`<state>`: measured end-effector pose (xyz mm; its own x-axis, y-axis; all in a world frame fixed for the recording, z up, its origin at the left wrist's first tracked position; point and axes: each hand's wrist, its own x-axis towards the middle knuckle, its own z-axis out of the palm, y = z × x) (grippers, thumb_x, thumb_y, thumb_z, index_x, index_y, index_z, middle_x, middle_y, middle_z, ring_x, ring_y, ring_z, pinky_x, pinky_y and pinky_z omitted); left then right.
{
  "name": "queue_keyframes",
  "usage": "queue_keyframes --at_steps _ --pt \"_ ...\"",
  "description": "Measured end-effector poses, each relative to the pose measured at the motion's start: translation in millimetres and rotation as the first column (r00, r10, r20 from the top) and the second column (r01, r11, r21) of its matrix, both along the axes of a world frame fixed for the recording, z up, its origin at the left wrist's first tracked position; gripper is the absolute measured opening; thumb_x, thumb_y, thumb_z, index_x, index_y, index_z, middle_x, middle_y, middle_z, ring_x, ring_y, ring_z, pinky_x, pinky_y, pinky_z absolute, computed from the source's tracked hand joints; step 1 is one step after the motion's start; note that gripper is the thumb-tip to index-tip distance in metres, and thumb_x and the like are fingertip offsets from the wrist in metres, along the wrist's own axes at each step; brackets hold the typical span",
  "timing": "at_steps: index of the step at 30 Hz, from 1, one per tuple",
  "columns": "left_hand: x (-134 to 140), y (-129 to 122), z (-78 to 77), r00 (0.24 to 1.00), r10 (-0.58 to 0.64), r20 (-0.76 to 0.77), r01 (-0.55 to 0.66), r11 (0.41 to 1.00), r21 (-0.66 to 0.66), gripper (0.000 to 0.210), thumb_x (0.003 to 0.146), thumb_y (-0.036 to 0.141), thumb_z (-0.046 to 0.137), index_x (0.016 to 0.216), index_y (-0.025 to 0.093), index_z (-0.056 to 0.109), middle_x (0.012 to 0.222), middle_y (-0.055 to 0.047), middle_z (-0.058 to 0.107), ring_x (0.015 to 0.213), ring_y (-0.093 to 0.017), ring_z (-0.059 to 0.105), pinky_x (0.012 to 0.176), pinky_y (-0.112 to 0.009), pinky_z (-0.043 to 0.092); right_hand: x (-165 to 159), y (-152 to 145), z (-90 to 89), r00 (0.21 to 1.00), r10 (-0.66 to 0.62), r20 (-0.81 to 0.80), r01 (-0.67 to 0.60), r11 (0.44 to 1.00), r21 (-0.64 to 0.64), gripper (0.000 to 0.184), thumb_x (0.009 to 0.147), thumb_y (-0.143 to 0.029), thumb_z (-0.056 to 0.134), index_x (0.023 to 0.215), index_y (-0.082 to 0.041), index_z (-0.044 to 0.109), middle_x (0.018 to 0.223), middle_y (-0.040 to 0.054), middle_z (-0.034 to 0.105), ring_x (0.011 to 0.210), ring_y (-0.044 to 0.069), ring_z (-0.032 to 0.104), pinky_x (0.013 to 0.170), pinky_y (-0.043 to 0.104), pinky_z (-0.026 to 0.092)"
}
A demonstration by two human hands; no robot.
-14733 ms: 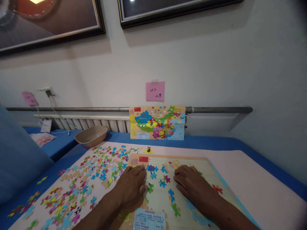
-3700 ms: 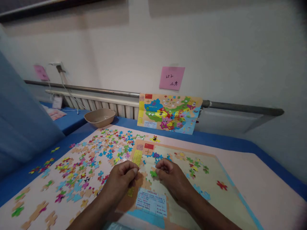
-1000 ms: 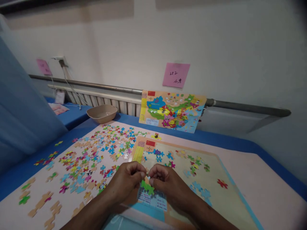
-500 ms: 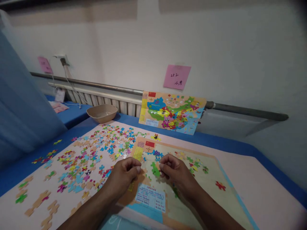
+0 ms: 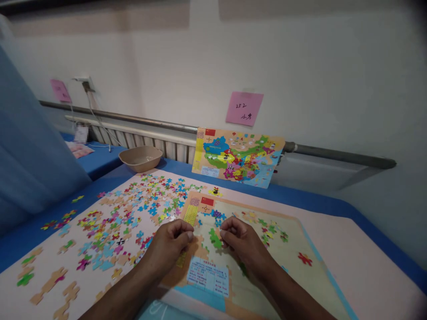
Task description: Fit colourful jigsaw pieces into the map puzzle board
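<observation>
My right hand [image 5: 242,238] is closed in a pinch, with a green jigsaw piece [image 5: 215,238] at its fingertips above the puzzle board. Opposite it, my left hand [image 5: 175,240] hovers near the board's yellow strip [image 5: 191,215], thumb pressed to curled fingers; whatever they hold, if anything, is hidden. The partly filled puzzle board [image 5: 292,284] has an orange and blue border, a red flag corner and a text panel [image 5: 209,275] near its front. A blue and purple cluster [image 5: 218,214] lies beyond my hands. Several loose green pieces [image 5: 271,229] and a red piece [image 5: 304,258] rest farther right.
Many loose jigsaw pieces [image 5: 106,231] cover the pink sheet at left. A beige basin [image 5: 142,159] stands at the back. The colourful reference map [image 5: 238,155] leans against the wall below a pink note [image 5: 244,108]. A blue curtain [image 5: 33,142] hangs at left.
The view has shifted slightly. Both hands keep nearly the same pose over the board, and the green piece stays at the right fingertips.
</observation>
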<state>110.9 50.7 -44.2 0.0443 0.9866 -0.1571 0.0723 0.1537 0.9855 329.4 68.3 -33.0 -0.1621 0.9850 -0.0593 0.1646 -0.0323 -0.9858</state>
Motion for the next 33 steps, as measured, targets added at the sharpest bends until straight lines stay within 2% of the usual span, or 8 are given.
queue_keyframes --at_steps 5,12,21,26,33 --pt "-0.3 -0.1 2.4 0.999 0.0 -0.035 0.001 1.0 0.013 0.021 0.073 0.037 0.065 0.081 0.017 0.067 0.064 0.003 0.057 0.057 -0.012 0.047 0.056 -0.025 0.032 5.8 -2.1 -0.4 1.0 0.002 0.018 -0.002 1.0 -0.011 0.017 0.076 -0.036 0.064 0.077 -0.02 0.059 0.059 -0.0032 0.052 0.049 0.01 0.039 0.047 0.024 0.026" --pt "-1.7 -3.1 2.3 0.996 -0.01 -0.089 0.013 0.999 0.034 0.021 0.076 0.038 0.063 0.081 0.018 0.068 0.065 0.003 0.058 0.06 -0.013 0.048 0.057 -0.026 0.033 8.5 -0.4 -9.3 1.0 0.019 -0.013 -0.019 0.999 -0.046 0.014 0.078 -0.033 0.063 0.08 -0.02 0.059 0.058 -0.0045 0.052 0.045 0.009 0.039 0.045 0.023 0.026" --pt "-0.2 -0.2 1.7 0.994 -0.022 -0.108 0.024 1.0 0.016 0.023 0.075 0.041 0.063 0.08 0.019 0.067 0.065 0.003 0.057 0.058 -0.013 0.046 0.056 -0.025 0.032 9.5 0.4 -8.8 0.998 0.034 -0.049 -0.036 0.998 -0.055 0.016 0.078 -0.033 0.067 0.08 -0.019 0.06 0.06 -0.0039 0.052 0.053 0.01 0.047 0.048 0.021 0.03" --pt "0.5 -2.0 1.6 0.995 -0.045 -0.084 0.047 0.999 0.021 0.022 0.076 0.039 0.063 0.079 0.018 0.067 0.063 0.003 0.056 0.057 -0.012 0.045 0.056 -0.025 0.031 6.7 -0.7 -8.3 0.998 0.044 -0.044 -0.048 0.995 -0.089 0.016 0.078 -0.033 0.066 0.081 -0.019 0.06 0.059 -0.0028 0.057 0.049 0.009 0.043 0.047 0.02 0.028" --pt "0.9 -1.3 1.3 0.993 -0.061 -0.101 0.064 0.998 0.021 0.02 0.076 0.037 0.062 0.079 0.018 0.067 0.062 0.003 0.054 0.056 -0.012 0.043 0.055 -0.026 0.03 3.6 -3.3 -7.4 0.997 0.061 -0.057 -0.066 0.994 -0.091 0.015 0.076 -0.031 0.063 0.083 -0.019 0.059 0.063 0.0007 0.065 0.051 0.011 0.047 0.049 0.022 0.031"
